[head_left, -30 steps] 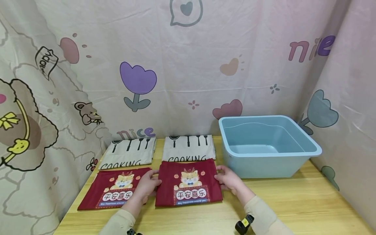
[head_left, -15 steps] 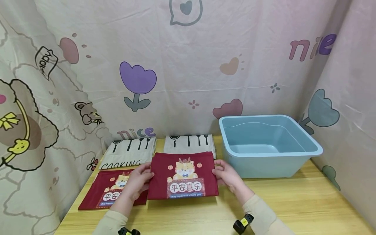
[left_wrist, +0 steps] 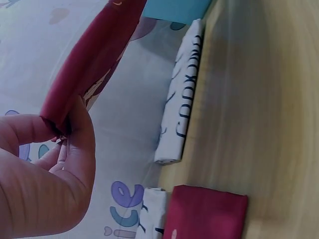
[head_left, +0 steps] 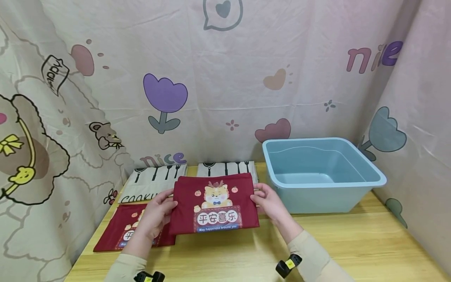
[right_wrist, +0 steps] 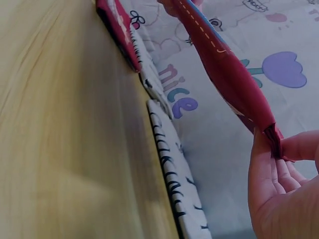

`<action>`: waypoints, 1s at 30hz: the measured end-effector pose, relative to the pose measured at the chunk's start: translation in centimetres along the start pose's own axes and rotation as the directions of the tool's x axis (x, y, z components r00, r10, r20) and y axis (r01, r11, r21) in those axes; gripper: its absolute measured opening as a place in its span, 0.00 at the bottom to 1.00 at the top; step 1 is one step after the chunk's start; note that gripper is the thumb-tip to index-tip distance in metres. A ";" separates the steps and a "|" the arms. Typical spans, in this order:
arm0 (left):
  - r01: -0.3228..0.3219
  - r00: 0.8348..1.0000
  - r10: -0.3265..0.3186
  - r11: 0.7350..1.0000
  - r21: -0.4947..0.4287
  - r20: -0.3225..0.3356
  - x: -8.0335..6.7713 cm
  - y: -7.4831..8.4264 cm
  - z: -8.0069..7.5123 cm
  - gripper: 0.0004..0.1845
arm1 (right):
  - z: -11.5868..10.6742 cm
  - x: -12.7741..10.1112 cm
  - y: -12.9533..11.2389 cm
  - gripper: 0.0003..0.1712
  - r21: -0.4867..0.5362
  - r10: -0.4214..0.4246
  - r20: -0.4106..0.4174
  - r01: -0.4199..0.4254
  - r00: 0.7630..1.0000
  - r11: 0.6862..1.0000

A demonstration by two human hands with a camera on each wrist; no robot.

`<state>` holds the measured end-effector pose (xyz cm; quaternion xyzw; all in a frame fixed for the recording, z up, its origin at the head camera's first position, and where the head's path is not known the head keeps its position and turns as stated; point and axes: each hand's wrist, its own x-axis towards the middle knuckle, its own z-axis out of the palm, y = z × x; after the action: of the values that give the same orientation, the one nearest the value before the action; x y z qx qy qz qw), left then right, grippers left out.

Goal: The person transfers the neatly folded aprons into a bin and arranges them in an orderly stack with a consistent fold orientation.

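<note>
A folded red cloth (head_left: pixel 184 199) with a cartoon animal print hangs tilted above the table in the head view. My left hand (head_left: pixel 155 215) pinches its left edge between thumb and fingers, and my right hand (head_left: pixel 271 203) pinches its right edge. In the left wrist view the held cloth (left_wrist: pixel 84 64) is seen edge-on, lifted clear of the wood. A second folded red cloth (head_left: pixel 109 235) lies on the table at the left, partly hidden by my left hand and forearm. Behind the held cloth, one folded white cloth (head_left: pixel 229 168) with utensil prints is mostly covered.
Another white cloth (head_left: pixel 160 182) lettered "COOKING" lies at the back left. A light blue plastic tub (head_left: pixel 317 199) stands at the back right on the wooden table (head_left: pixel 225 260). Patterned curtain (head_left: pixel 225 86) hangs behind and at both sides.
Both hands have raised the red cloth off the table and carried it back and slightly left. It now covers more of the white cloth behind it.
</note>
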<state>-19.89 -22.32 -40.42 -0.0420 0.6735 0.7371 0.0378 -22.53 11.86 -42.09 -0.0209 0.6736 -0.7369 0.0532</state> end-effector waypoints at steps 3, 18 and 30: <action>-0.010 1.000 0.010 1.000 -0.015 -0.006 -0.1 0.5 -0.1 0.30 | 0.2 -0.1 -0.5 0.19 0.008 -0.014 0.002 0.014 1.000 1.000; -0.137 0.989 0.142 0.980 -0.142 0.030 -0.7 3.0 -0.4 0.21 | 0.9 -0.5 -3.9 0.20 0.032 -0.076 0.033 0.075 0.997 0.997; -0.215 0.970 0.235 0.948 -0.237 0.062 -0.8 4.1 0.4 0.23 | 0.2 -1.0 -6.2 0.23 0.004 -0.138 0.065 0.138 0.988 0.990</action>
<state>-19.54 -22.30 -36.20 0.0641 0.5823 0.8102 -0.0217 -21.87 12.32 -35.87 -0.0916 0.6686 -0.7376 0.0241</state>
